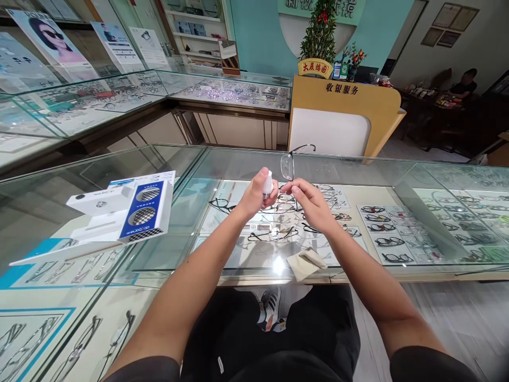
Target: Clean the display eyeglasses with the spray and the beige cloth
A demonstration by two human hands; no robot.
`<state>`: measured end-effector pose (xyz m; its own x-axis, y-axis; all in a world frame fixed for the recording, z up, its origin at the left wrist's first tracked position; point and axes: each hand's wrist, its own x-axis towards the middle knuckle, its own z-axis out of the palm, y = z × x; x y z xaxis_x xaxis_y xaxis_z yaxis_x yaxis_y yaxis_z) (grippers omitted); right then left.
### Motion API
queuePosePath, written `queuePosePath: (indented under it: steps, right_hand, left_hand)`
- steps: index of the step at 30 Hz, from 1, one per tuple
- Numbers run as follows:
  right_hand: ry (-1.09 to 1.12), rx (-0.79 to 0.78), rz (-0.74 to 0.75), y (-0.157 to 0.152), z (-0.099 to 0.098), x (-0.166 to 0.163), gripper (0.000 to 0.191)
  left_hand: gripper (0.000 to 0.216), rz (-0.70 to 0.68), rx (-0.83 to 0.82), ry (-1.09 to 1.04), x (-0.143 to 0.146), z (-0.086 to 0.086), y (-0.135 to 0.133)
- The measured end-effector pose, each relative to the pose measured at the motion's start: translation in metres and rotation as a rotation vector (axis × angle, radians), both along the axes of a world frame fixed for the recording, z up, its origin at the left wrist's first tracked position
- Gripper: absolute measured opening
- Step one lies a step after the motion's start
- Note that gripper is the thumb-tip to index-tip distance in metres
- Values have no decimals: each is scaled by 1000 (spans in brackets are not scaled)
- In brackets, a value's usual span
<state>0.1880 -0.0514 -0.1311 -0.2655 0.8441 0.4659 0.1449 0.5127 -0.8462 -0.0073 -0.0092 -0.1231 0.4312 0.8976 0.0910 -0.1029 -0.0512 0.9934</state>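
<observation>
My left hand [254, 196] is closed around a small white bottle [268, 183], its thumb up near the bottle's top. Close by on the right, my right hand [310, 200] pinches a pair of eyeglasses [287, 167] and holds them on end above the glass counter. One lens faces the bottle and a dark temple arm points off to the right; the lower part is partly hidden by my fingers. A folded beige cloth [306, 263] lies at the counter's near edge, below my right hand. Another pair of glasses [273, 234] rests below and between my hands.
At the left, an opened white-and-blue cardboard box [145, 209] stands on the glass counter [170, 254]. Rows of eyeglasses [389, 241] fill the display at right. Beyond are a yellow cashier desk [384, 106] and a seated person [466, 85] far right.
</observation>
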Motion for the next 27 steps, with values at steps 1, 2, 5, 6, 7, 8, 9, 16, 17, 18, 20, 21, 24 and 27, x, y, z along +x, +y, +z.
queuePosePath:
  steps: [1, 2, 5, 6, 7, 8, 9, 16, 17, 18, 20, 21, 24, 27]
  right_hand:
    - [5, -5, 8, 0, 0, 0, 42]
    - [10, -8, 12, 0, -1, -1, 42]
    - [17, -23, 14, 0, 0, -1, 45]
    - [15, -31, 18, 0, 0, -1, 45]
    - [14, -39, 25, 0, 1, -1, 46]
    - [14, -48, 33, 0, 1, -1, 47]
    - [18, -57, 42, 0, 2, -1, 48]
    - [73, -88, 61, 1, 2, -2, 46]
    - [82, -94, 54, 2, 3, -2, 46]
    - [93, -97, 45, 2, 2, -1, 46]
    - [122, -104, 12, 5, 2, 1, 45]
    - [142, -110, -8, 7, 1, 2, 44]
    - [226, -144, -44, 13, -4, 6, 40]
    - [305, -186, -29, 17, -7, 8, 36]
  left_hand:
    - [85, 20, 11, 7, 1, -1, 0]
    - [84, 37, 19, 13, 1, -1, 0]
    - [84, 71, 37, 36, 1, 0, 0]
    - [84, 80, 44, 43, 0, 0, 0]
    - [84, 87, 50, 49, 0, 0, 0]
    - [84, 92, 56, 54, 0, 0, 0]
    - [84, 95, 61, 56, 0, 0, 0]
    - [86, 90, 73, 49, -1, -7, 3]
    - [86, 90, 75, 50, -1, -8, 4]
    - [85, 85, 79, 56, -1, -9, 4]
    - [85, 69, 96, 76, -2, -10, 5]
    - [85, 60, 110, 92, -2, -11, 5]
    - [83, 30, 158, 147, 0, -13, 4]
    - [81, 4, 185, 211, 3, -14, 0]
